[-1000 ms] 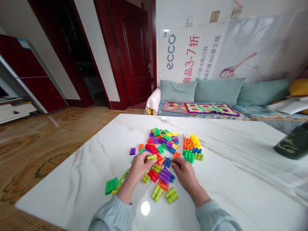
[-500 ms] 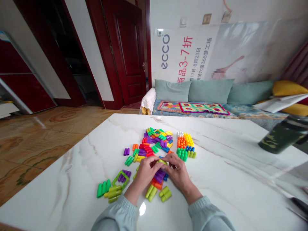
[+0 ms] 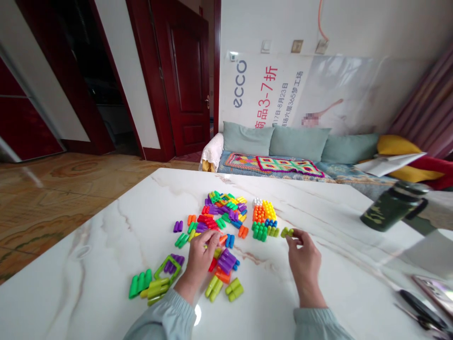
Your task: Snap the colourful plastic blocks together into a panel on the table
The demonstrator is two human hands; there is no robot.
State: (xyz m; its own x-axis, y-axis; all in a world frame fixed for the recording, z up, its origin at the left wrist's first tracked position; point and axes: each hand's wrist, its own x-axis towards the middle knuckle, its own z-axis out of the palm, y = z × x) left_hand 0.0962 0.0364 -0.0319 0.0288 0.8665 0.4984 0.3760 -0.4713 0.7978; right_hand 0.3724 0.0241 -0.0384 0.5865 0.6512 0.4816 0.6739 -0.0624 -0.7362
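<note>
My right hand (image 3: 305, 257) is off to the right, its thumb and fingers pinching a small lime-green toy block (image 3: 286, 232) with rounded ends. That block is just right of a neat group of blocks with ball-like ends, where the orange (image 3: 258, 213), yellow (image 3: 269, 210) and green (image 3: 259, 232) ones stand close together. My left hand (image 3: 201, 257) is closed, thumb against the fingers, above the loose blocks; whatever it may hold is hidden. Close to it lie a purple block (image 3: 227, 260) and lime-green blocks (image 3: 213, 288). A lime-green frame piece (image 3: 164, 267) rests left of my left wrist.
A mixed pile of coloured blocks (image 3: 226, 206) lies on the white marbled table (image 3: 106, 245). Green tube blocks (image 3: 140, 283) are at the left. On the right stand a dark green flask (image 3: 393, 206), a phone (image 3: 437, 289) and a black-handled tool (image 3: 421, 309). Behind is a sofa (image 3: 300, 144).
My hands have parted from the middle, where they were together at a lime-green block. My right hand has moved right with a lime-green block. The view has shifted slightly.
</note>
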